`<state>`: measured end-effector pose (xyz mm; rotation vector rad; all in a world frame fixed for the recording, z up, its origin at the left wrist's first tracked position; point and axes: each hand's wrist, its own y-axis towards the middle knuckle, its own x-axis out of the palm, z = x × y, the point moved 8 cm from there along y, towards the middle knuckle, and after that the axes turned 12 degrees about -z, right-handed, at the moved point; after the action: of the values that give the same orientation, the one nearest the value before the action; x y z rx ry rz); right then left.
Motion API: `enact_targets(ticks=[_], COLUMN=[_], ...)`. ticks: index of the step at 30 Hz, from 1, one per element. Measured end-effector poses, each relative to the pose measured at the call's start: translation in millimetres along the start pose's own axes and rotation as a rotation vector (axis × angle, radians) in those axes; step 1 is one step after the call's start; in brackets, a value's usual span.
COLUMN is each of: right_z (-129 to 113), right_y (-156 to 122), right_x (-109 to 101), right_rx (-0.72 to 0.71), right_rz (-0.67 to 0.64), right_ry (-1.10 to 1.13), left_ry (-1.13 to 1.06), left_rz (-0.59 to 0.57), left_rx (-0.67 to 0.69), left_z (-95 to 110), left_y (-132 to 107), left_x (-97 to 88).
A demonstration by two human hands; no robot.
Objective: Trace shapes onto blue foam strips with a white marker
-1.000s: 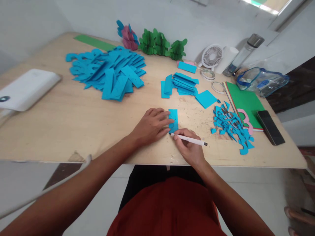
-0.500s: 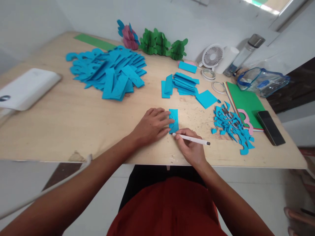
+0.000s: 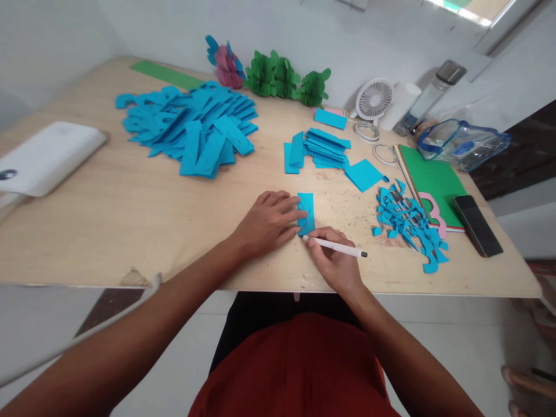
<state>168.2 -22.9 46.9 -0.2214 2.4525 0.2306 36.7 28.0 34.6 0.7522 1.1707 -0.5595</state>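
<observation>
My left hand [image 3: 267,222] lies flat on the table, its spread fingers pressing down the left side of a small blue paper rectangle [image 3: 306,209]. My right hand [image 3: 333,260] is closed around a white pen [image 3: 334,247]. The pen's tip touches the bottom edge of that blue piece, and its dark cap points to the right. A curved line shows on the blue piece beside my left fingertips.
A big heap of cut blue shapes [image 3: 191,124] lies at the back left, a stack of blue rectangles [image 3: 324,149] in the middle, blue scraps [image 3: 408,223] at right. Green paper [image 3: 434,182], a phone [image 3: 478,225], tape rolls [image 3: 367,131], a fan [image 3: 373,99], a bottle and a pouch are at right. A white device [image 3: 46,156] sits at left.
The pen has shifted by a hair along the bottom edge of the blue piece and back. My left hand has not moved.
</observation>
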Motion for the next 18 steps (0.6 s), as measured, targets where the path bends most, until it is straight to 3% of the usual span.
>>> enact_targets(ticks=[18], right_z=[1.4], right_y=[-1.8], right_x=[-5.3], right_rx=[0.061], right_rz=[0.043], right_ry=[0.009], left_ry=[-0.005], left_rz=[-0.034], left_rx=[-0.021], left_z=[-1.9], left_y=[0.2], left_x=[2.4])
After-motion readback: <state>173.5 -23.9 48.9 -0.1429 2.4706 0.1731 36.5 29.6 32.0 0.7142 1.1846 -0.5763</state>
